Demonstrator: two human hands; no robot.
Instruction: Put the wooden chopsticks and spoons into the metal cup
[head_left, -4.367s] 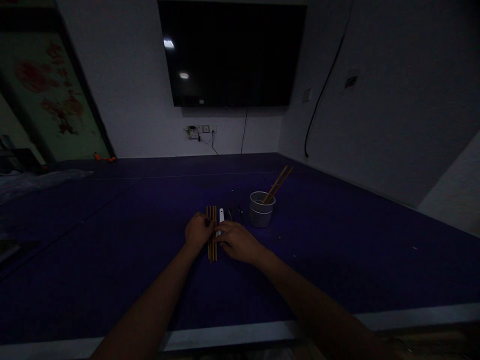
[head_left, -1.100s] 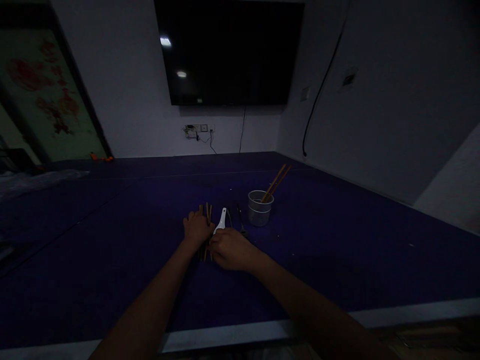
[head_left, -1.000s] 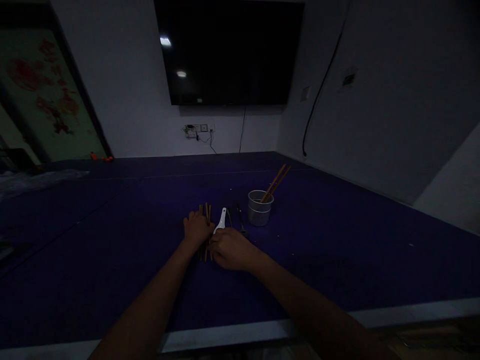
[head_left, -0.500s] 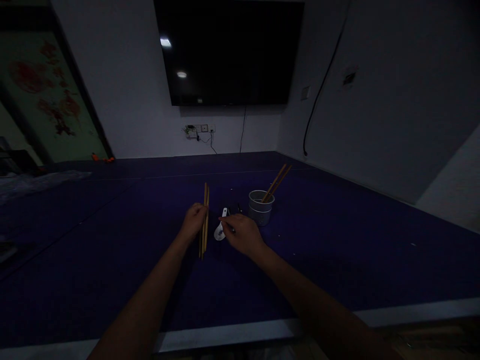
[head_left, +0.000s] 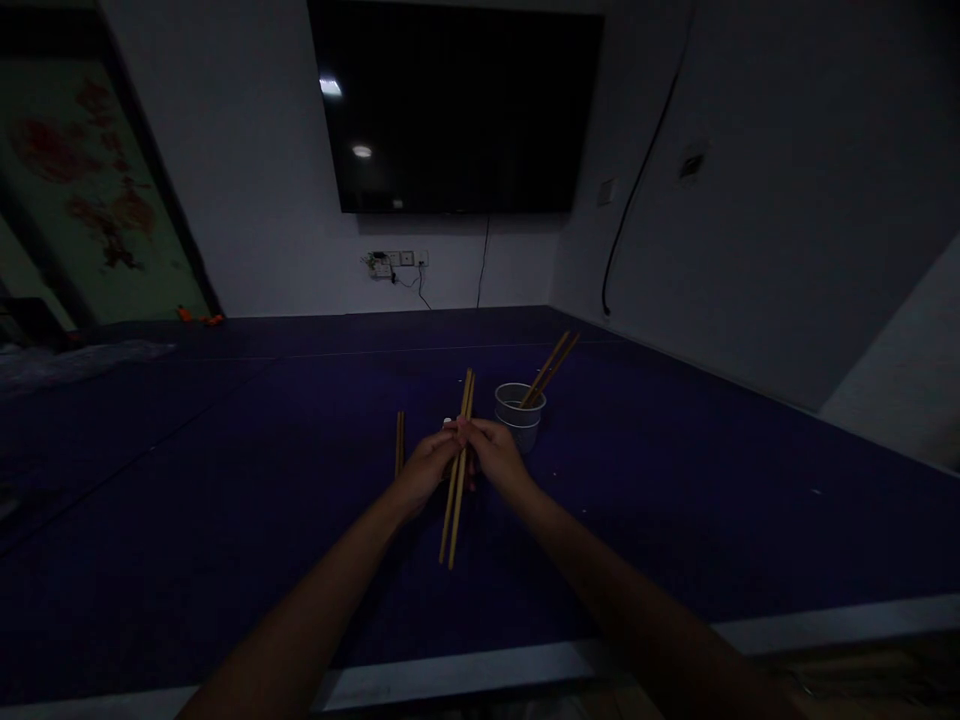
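A pair of wooden chopsticks (head_left: 455, 510) slants between my hands, raised above the purple tabletop. My left hand (head_left: 431, 460) is closed on the pair from the left, while my right hand (head_left: 496, 455) pinches it near the middle from the right. Beside my left wrist, more chopsticks (head_left: 399, 440) lie on the table, partly covered by that hand. The white spoon (head_left: 447, 421) shows only its handle tip behind my fingers. Just past my right hand stands a grey metal cup (head_left: 520, 416) with chopsticks (head_left: 551, 368) leaning in it.
The purple tabletop (head_left: 225, 520) reaches back to the wall and ends in a pale front edge (head_left: 457, 672). Clear plastic wrap (head_left: 97, 358) lies at the far left. Orange objects (head_left: 199, 317) sit near the door panel. A large screen (head_left: 465, 110) hangs on the wall.
My left hand has moved right, bringing a pair of chopsticks over to my right hand, which now grips it too. Other chopsticks stay on the table. The spoon is now mostly hidden.
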